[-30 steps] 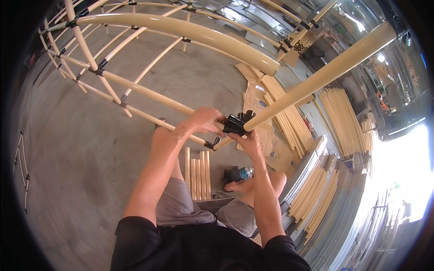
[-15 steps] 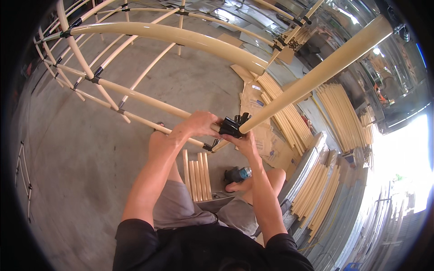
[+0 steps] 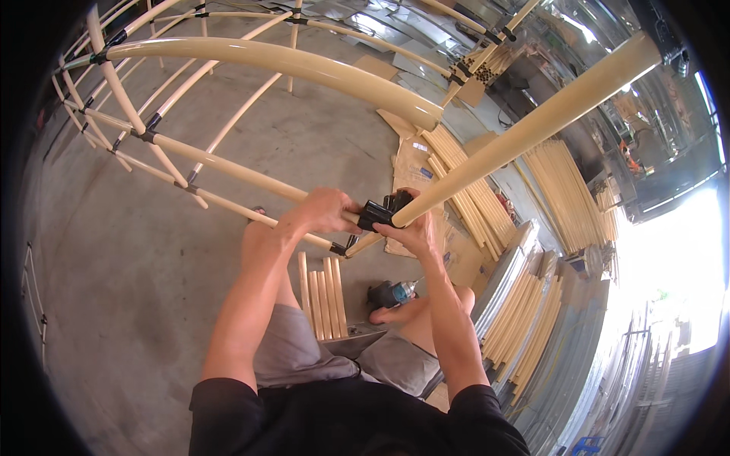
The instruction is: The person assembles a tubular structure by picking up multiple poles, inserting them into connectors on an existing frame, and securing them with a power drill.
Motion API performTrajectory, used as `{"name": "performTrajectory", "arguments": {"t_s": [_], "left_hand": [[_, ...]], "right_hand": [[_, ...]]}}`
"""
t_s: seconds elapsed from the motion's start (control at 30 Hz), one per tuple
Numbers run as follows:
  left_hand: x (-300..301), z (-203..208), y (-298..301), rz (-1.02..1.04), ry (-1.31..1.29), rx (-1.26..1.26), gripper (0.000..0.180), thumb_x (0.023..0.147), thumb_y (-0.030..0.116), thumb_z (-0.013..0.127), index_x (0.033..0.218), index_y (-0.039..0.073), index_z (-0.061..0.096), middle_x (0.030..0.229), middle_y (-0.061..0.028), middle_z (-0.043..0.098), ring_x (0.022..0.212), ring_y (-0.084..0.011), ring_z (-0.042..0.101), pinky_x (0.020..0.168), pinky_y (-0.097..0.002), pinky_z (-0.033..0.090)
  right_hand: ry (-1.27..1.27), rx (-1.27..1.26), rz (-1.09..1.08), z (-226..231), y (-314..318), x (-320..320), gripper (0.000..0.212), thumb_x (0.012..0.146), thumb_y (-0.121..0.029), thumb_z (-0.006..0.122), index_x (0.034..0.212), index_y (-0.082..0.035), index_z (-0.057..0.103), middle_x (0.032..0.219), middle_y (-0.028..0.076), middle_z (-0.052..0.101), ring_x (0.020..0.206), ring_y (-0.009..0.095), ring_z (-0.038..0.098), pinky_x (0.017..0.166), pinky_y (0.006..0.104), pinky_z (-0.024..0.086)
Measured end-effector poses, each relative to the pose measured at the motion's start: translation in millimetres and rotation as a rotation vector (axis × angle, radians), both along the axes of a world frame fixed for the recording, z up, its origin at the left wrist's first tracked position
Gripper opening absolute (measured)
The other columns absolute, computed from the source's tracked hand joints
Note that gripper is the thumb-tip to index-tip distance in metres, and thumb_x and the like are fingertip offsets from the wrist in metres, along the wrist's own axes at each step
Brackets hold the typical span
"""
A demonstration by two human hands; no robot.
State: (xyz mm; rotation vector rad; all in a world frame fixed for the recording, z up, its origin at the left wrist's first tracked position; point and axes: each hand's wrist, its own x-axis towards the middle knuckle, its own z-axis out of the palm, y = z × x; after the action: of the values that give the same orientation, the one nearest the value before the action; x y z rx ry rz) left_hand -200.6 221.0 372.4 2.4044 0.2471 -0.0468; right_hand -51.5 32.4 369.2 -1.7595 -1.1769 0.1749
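Note:
A black pipe joint (image 3: 374, 216) sits where a long tan horizontal pipe (image 3: 251, 175) meets an upright tan pipe (image 3: 525, 133), just ahead of my knees. My left hand (image 3: 328, 210) is closed around the horizontal pipe, right beside the joint. With my right hand (image 3: 418, 232) I grip the joint from its right side, thumb in front and fingers reaching behind it. The upright pipe partly hides those fingers. Both pipes belong to a tan pipe frame with black joints. A lower joint (image 3: 340, 248) shows beneath my hands.
Several short tan pipes (image 3: 322, 296) lie on the floor before me, with a power drill (image 3: 393, 292) beside my foot. An open-ended tan pipe (image 3: 365, 83) crosses above. Pipe bundles (image 3: 525, 311) and cardboard (image 3: 414, 159) lie to the right.
My right hand has shifted its grip, with fingers now showing above and behind the joint. The joint appears turned slightly. The whole view has shifted a little.

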Motion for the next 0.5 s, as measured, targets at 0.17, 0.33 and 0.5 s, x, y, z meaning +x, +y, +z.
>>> {"name": "performTrajectory", "arguments": {"t_s": [0.17,0.33,0.5], "left_hand": [[-2.3,3.9,-4.4,0.026,-0.012,0.004,0.049,0.070,0.046,0.078,0.112,0.021,0.073,0.090,-0.0170,0.071,0.083,-0.0363,0.067,0.076,-0.0404,0.052],[1.2,9.3,-4.0,0.005,-0.069,-0.223,0.056,0.073,0.037,0.079,0.122,0.014,0.064,0.105,-0.0156,0.069,0.095,-0.0345,0.065,0.081,-0.0398,0.051],[28.9,24.2,-19.1,-0.199,-0.206,0.004,0.053,0.072,0.027,0.079,0.118,0.008,0.059,0.105,-0.0131,0.066,0.099,-0.0334,0.063,0.082,-0.0408,0.050]], "right_hand": [[0.013,0.054,0.019,-8.2,0.2,-2.1,0.077,0.056,-0.022,0.090,0.119,0.001,0.052,0.103,0.012,0.058,0.094,0.023,0.058,0.083,0.0377,0.048],[-0.061,-0.084,0.134,1.1,-6.5,8.2,0.080,0.058,-0.019,0.090,0.124,0.000,0.050,0.110,0.013,0.057,0.103,0.024,0.057,0.089,0.0370,0.047],[-0.143,-0.122,0.070,2.7,-8.4,14.5,0.081,0.061,-0.016,0.090,0.130,-0.002,0.048,0.109,0.012,0.061,0.103,0.022,0.060,0.089,0.0356,0.048]]}}
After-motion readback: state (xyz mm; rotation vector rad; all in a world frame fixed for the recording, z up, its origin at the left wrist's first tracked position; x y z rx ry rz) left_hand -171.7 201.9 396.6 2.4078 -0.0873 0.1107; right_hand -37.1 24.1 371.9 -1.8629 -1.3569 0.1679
